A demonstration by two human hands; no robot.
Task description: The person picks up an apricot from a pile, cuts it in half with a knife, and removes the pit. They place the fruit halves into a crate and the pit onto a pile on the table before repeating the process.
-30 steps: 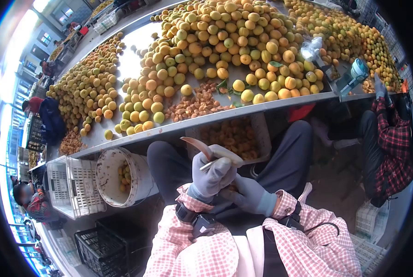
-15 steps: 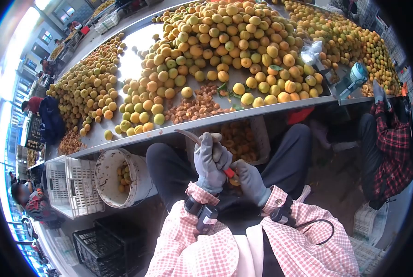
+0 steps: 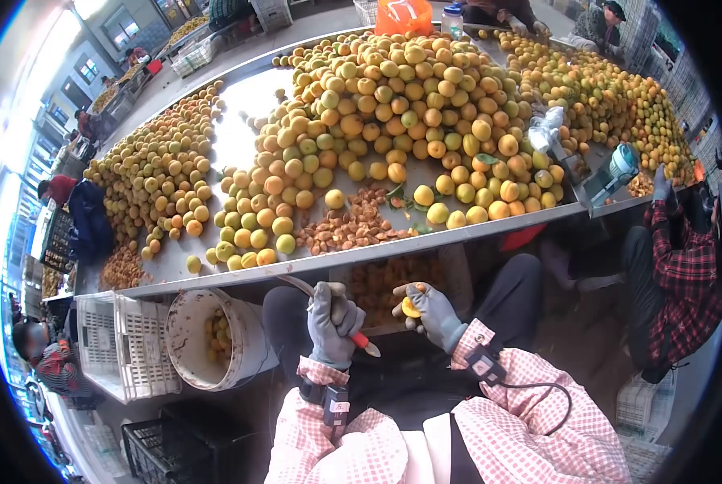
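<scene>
My gloved left hand is closed around a curved knife. One curved metal end sticks out past the thumb side, and a red part with a pale pointed tip shows below the fist. My gloved right hand pinches a cut piece of apricot, its yellow flesh showing. The two hands are apart, above my lap. Beyond them, under the table edge, a crate holds cut apricots. On the table, a small heap of brown apricot stones lies in front of piled whole apricots.
The metal table's rim runs across in front of me. At left stand a white bucket with some apricots inside and white crates. A turquoise-lidded bottle is on the right. A co-worker in a plaid sleeve sits at right.
My hands have separated; the left moved left with the knife, away from the fruit. The right hand now shows the cut apricot piece. The view has tilted up slightly.
</scene>
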